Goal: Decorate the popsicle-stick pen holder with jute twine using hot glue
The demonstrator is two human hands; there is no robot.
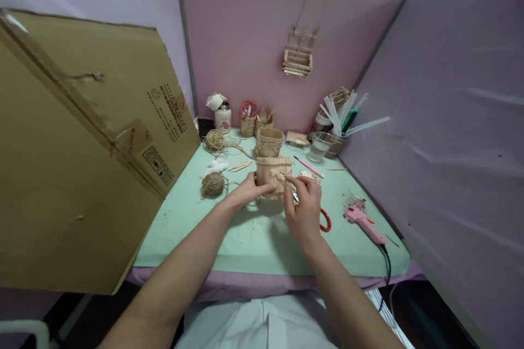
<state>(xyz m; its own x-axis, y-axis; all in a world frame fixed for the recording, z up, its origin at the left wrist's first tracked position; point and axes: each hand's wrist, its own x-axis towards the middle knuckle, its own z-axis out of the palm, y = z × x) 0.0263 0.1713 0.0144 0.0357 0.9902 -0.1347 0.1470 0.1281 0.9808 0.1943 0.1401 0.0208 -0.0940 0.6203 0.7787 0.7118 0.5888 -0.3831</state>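
Note:
A small pot of pale wooden sticks point(266, 170) stands upright in the middle of the table. My left hand point(249, 191) grips its left side, thumb across the front. On the front is a small bow-like shape, too small to make out fully. My right hand point(303, 204) is closed in a pinch at the right end of that shape; what lies between the fingertips is hidden. Partly covered by the right hand, scissors with red handles point(326, 220) lie on the table. Just behind the pot is a second, similar wooden pot point(269, 142).
A pink glue gun point(366, 224) with a black cord lies at right. Twine balls point(213, 184) sit at left beside a large cardboard sheet point(82, 147). A clear cup point(320, 147), glue sticks point(338, 114) and a pink pen point(309, 167) are toward the back right.

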